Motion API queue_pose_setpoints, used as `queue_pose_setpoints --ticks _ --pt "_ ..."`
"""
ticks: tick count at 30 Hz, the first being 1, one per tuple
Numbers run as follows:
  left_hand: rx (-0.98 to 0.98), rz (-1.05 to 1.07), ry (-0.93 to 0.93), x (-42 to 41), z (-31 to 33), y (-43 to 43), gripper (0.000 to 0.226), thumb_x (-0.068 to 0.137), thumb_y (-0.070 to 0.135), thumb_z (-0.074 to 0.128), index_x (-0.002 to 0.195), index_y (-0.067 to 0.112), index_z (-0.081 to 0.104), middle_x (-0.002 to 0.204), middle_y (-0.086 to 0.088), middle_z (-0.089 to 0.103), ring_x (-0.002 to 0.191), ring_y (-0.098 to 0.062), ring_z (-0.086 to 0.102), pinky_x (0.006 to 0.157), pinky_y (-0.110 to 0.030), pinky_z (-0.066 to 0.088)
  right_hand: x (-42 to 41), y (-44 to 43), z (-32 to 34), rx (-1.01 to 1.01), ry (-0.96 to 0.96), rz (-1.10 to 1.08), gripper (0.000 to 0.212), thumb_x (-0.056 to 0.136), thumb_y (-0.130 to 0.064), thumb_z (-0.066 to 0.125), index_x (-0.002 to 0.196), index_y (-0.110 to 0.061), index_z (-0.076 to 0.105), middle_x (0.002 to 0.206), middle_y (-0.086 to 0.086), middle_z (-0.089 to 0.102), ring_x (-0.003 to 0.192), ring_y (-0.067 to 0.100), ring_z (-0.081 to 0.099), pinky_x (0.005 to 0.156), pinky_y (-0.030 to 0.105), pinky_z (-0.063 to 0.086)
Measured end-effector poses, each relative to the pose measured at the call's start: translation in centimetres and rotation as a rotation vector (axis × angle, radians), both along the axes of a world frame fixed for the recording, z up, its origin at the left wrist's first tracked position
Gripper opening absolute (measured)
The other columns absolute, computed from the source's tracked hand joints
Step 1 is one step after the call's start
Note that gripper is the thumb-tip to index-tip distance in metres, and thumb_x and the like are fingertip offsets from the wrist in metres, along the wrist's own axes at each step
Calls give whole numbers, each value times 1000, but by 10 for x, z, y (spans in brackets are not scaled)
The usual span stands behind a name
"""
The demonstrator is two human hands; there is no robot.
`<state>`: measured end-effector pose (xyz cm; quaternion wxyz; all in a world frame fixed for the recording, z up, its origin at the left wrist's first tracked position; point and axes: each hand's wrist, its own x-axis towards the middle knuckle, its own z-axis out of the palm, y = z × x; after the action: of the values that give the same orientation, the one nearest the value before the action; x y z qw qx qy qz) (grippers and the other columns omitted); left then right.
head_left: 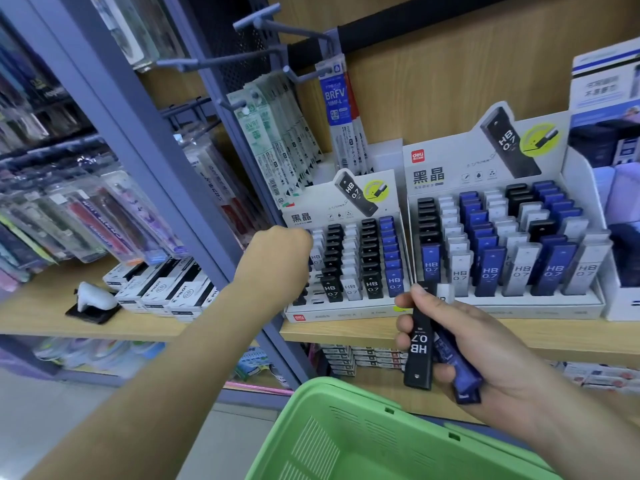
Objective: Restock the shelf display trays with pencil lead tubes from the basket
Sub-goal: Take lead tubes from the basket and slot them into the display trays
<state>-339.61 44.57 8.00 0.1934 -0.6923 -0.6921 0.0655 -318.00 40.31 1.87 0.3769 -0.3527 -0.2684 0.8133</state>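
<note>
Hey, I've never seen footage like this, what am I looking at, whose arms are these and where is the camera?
No machine here: these are a person's two bare arms, filmed by one wide-angle camera worn on the head, looking forward and down. The left hand reaches to the smaller display tray on the wooden shelf; its fingers are hidden, so what it holds is unclear. The right hand grips a black tube marked HB 0.7 and a blue tube. A larger tray stands to the right, and a green basket sits below, near the camera.
</note>
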Motion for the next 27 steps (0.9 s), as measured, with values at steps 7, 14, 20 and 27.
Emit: queue_pose_setpoints --ticks 7,14,20,27 --pt "-581 -7 -1572 68 -21 -78 59 78 30 72 128 31 41 83 -6 73 72 -20 71 66 -28 56 0 -2 6 70 -11 -110 38 70 -35 70 100 -13 74 86 9 75 49 10 59 30 16 34" --pt "-229 1 -1598 62 -34 -78 22 78 5 75 92 22 67 71 -3 65 63 -17 56 61 -29 45 5 2 3 207 -210 -149 51 55 -35 80 101 -13 74 80 6 67 57 8 49 33 19 31" --pt "-12 -50 -1763 46 -26 -78 17 78 6 69 94 9 71 76 -8 70 68 -16 67 61 -22 54 6 2 -2 234 -262 -17 27 64 -27 78 79 -13 62 68 4 65 48 10 42 35 18 27" --pt "162 -144 -1781 38 -13 -68 13 83 5 64 95 7 68 80 -9 70 76 -27 72 64 -23 56 8 7 -2 99 -101 93 28 82 15 52 103 -2 63 71 12 61 49 12 40 35 18 26"
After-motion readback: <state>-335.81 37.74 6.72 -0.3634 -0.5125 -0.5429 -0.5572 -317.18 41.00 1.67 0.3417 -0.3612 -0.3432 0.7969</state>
